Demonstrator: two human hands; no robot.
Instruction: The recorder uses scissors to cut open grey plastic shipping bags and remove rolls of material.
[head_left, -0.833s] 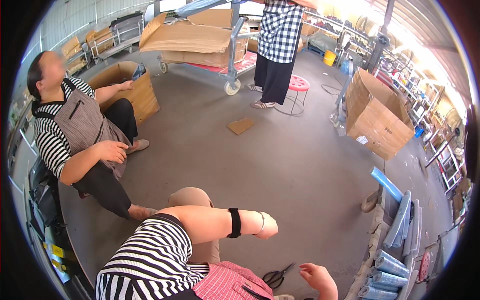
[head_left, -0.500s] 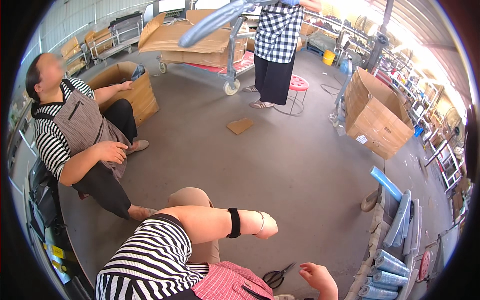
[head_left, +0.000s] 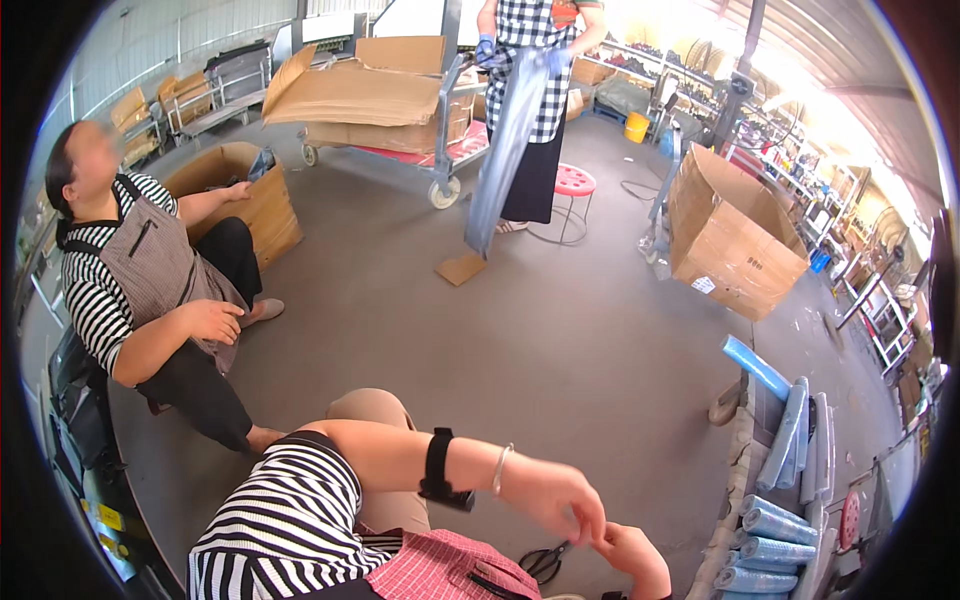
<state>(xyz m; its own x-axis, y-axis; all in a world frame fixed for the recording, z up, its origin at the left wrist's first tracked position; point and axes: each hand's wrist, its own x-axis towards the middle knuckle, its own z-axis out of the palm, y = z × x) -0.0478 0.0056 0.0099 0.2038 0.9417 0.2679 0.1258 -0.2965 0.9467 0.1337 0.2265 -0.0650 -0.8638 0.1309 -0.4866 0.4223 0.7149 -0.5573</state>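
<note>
My left hand (head_left: pixel 556 502) is stretched out in front of me, its fingers bent down and drawn together. A black strap (head_left: pixel 437 470) and a bracelet circle that arm. My right hand (head_left: pixel 634 553) is at the lower edge, its fingertips drawn together right by the fingers of my left hand. Whatever may lie between the fingertips is too small to make out. Scissors with black handles (head_left: pixel 543 566) appear just below my left hand, beside my red checked apron (head_left: pixel 450 570).
Rolled blue bundles (head_left: pixel 775 555) are stacked at my right. A seated person in a striped shirt (head_left: pixel 150 250) is at left by a carton (head_left: pixel 270 215). Ahead, someone stands holding a long grey-blue piece (head_left: pixel 503 160). A large carton (head_left: pixel 735 235) and red stool (head_left: pixel 574 181) stand farther off.
My left hand has moved right and down to meet my right hand; its fingers now point down. The standing person's long grey-blue piece has swung from nearly level to hanging.
</note>
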